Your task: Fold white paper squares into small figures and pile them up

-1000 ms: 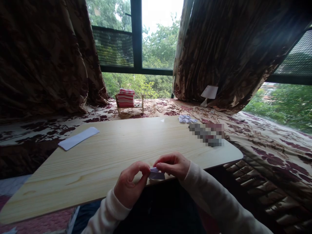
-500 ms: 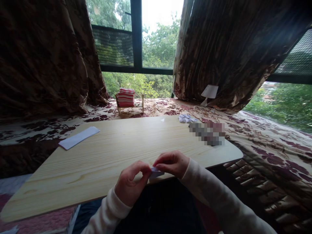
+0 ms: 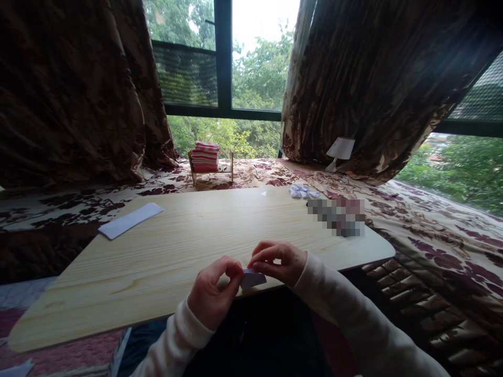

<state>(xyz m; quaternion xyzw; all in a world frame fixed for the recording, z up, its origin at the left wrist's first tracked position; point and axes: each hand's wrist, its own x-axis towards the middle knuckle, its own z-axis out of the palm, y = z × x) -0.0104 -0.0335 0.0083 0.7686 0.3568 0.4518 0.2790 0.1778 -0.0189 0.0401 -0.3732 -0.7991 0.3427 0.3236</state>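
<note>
A small folded piece of white paper (image 3: 253,279) is held at the near edge of the wooden table (image 3: 188,235). My left hand (image 3: 215,290) pinches its left end between thumb and fingertips. At the upper right part of the paper, the thumb and fingers of my right hand (image 3: 281,262) close on it. The fingertips cover parts of the paper, so its full shape is hidden. White strips of paper (image 3: 130,220) lie at the table's left side. Several small folded papers (image 3: 302,191) are heaped at the far right, and one small white paper piece (image 3: 263,193) lies near the far edge.
A blurred-out object (image 3: 338,215) rests on the table's right end. Past the far edge, a small wooden rack (image 3: 212,170) carries striped folded cloths (image 3: 205,156). A white lamp (image 3: 340,150) stands on the floral cloth (image 3: 428,220) beneath the curtain (image 3: 365,89).
The view has shifted slightly, so the scene sits a little further right. Both hands keep their grip on the paper, with only slight finger movement; more of its near face shows.
</note>
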